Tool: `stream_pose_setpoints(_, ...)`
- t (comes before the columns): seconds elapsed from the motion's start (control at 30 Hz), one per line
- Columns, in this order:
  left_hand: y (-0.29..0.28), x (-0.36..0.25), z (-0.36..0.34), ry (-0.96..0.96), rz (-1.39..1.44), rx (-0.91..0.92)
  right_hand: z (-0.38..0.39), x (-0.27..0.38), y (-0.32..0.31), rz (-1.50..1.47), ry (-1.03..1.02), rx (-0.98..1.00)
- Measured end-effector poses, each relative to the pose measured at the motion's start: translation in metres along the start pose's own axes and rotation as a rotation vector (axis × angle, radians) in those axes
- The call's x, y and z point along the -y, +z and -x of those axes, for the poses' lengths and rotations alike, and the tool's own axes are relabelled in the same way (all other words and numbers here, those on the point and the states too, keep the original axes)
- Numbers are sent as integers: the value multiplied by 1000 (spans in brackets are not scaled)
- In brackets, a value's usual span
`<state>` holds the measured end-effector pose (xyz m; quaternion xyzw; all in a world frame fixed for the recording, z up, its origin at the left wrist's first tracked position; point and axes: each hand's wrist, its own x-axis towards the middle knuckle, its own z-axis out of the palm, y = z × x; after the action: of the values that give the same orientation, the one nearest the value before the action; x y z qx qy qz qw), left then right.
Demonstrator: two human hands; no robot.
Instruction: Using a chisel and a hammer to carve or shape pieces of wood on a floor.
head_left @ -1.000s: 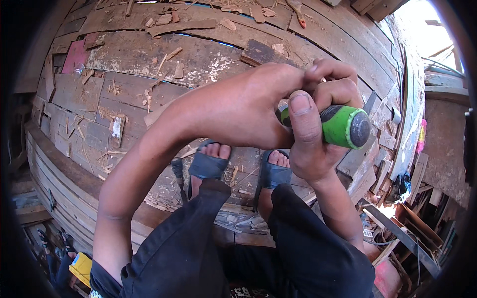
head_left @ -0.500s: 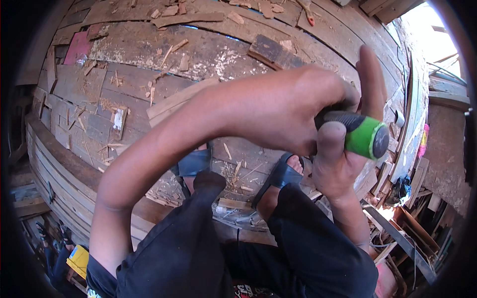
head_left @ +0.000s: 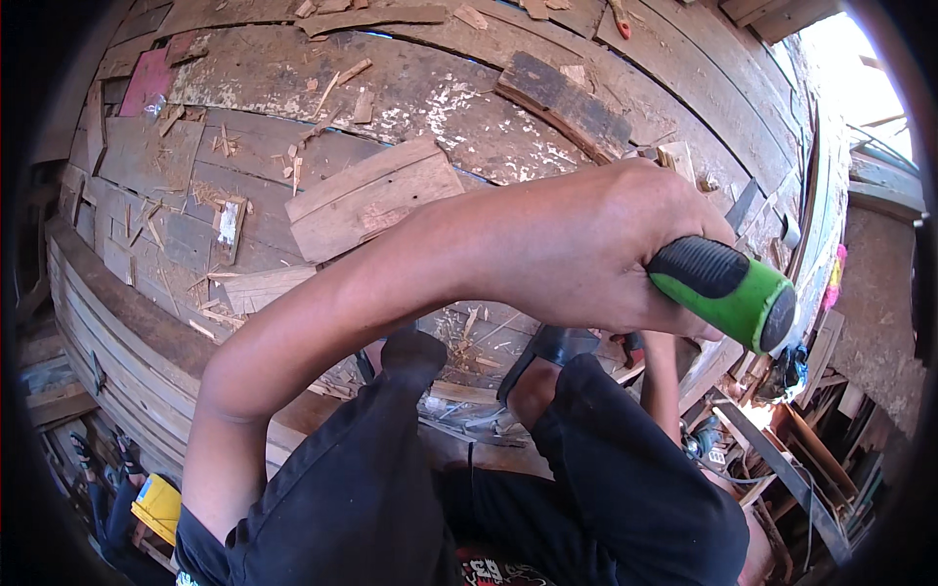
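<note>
My left hand (head_left: 625, 239) is wrapped round a tool with a black-and-green grip (head_left: 733, 293), its end pointing down to the right; the tool's other end is hidden. My right hand (head_left: 653, 347) is mostly hidden beneath my left hand and wrist, so its fingers cannot be made out. A small red-and-black object (head_left: 627, 350) shows beside it, too covered to identify. Below are my dark trouser legs (head_left: 352, 469) and a sandal (head_left: 547, 347).
A wooden board (head_left: 371, 190), a darker block (head_left: 557, 103), scraps and a brush (head_left: 620, 20) lie on the plank floor (head_left: 244, 78). Stacked planks (head_left: 117, 352) line the left, with a yellow container (head_left: 156, 503) below. Offcuts and a metal bar (head_left: 782, 479) crowd the lower right.
My left hand has moved right and slightly down with the green-handled tool. My right hand has let go of the grip and dropped behind my left hand.
</note>
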<state>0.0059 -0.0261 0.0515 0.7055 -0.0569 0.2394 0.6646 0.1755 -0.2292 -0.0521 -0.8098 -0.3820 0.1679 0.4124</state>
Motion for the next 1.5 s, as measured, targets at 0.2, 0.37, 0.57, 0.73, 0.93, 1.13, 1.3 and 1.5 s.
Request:
stream_pose_setpoints(0.2,0,10,3,70,-53,32,55,-118,-23,603,25,308)
stream_pose_setpoints(0.37,14,0,-2,93,-102,-171,43,-114,-50,634,71,495)
stream_pose_setpoints(0.57,13,-1,2,-38,-178,-284,41,-44,-64,432,227,525)
stream_pose_setpoints(0.73,16,1,1,-96,-125,-310,65,30,-108,305,324,265)
stream_pose_setpoints(0.93,16,-1,-2,-76,-166,-318,93,26,-138,-66,216,29)
stream_pose_setpoints(1.13,20,4,-7,-47,-203,-386,85,68,-137,-305,305,148)
stream_pose_setpoints(1.3,29,6,-10,-45,-171,-384,81,104,-166,-273,227,85)
stream_pose_setpoints(1.5,19,9,-5,-17,-178,-389,75,183,-209,30,-108,166)
